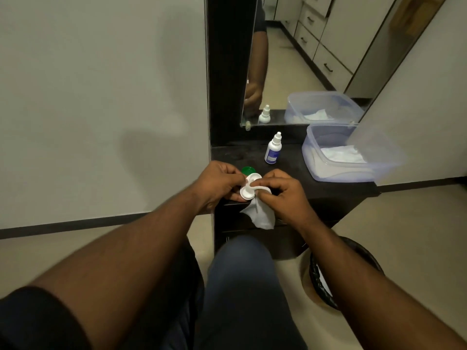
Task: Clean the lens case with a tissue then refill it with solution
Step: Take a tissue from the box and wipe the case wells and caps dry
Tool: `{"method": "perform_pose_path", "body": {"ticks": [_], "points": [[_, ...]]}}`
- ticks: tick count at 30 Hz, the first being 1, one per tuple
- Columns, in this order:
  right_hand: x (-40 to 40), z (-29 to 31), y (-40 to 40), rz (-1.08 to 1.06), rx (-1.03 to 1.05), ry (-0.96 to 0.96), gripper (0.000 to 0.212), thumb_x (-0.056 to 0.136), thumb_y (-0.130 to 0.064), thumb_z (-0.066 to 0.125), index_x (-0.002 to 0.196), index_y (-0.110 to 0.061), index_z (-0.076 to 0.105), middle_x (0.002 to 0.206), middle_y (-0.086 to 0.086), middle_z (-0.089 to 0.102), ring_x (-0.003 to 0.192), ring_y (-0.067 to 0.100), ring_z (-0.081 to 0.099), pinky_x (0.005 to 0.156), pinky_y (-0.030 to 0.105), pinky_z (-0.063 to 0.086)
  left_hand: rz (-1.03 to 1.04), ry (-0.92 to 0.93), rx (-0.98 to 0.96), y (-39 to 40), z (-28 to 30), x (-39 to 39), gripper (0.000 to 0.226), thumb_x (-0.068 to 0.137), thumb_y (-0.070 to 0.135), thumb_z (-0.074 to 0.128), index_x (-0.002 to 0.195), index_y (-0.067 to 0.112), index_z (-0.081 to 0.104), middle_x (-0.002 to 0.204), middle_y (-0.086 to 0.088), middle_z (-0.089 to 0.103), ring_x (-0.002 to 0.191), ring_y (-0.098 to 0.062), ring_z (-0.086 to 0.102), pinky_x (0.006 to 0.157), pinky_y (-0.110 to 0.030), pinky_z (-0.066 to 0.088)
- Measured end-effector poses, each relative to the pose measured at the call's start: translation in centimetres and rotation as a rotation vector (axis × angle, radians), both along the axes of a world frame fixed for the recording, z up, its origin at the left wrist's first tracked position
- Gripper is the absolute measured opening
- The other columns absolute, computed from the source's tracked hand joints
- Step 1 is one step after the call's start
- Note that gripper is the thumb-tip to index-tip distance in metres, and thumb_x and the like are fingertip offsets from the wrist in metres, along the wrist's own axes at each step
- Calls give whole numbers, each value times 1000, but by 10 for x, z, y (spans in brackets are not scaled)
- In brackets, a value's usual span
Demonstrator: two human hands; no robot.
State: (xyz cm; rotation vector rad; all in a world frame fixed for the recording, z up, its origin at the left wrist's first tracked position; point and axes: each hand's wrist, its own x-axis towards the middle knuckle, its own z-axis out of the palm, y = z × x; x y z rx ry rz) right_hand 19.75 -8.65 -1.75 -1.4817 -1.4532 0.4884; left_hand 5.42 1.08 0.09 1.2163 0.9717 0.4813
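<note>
My left hand grips the white lens case by its left side, just above the front edge of the dark dresser top. My right hand pinches a white tissue and presses a fold of it into the case's wells; the rest of the tissue hangs down below the hands. A green cap lies on the dresser just behind the case. The small white solution bottle with a blue label stands upright farther back.
A clear plastic box holding tissues stands at the dresser's right. A mirror rises behind the dresser, reflecting the bottle and box. A black round bin sits on the floor at the right, beside my knee.
</note>
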Motion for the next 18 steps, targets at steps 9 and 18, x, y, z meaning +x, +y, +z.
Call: {"method": "perform_pose_path", "body": {"ticks": [9,18], "points": [[3,5,2,111,130,-1034,31,80,-22,48,98,-8,69,80,13,60,63,27,56,53,33,46,-38,6,-10,6,-3,0,8,83,-3,66,76,1,67,69,-14,70,64,-24,72,60,-32,61],[-53,5,-11,-347,-302,309,19,87,-7,59,96,-14,74,89,-2,70,87,13,65,71,14,46,-13,10,43,2,-5,5,10,82,-6,65,73,0,66,68,-15,67,54,-19,68,53,-29,59]]}}
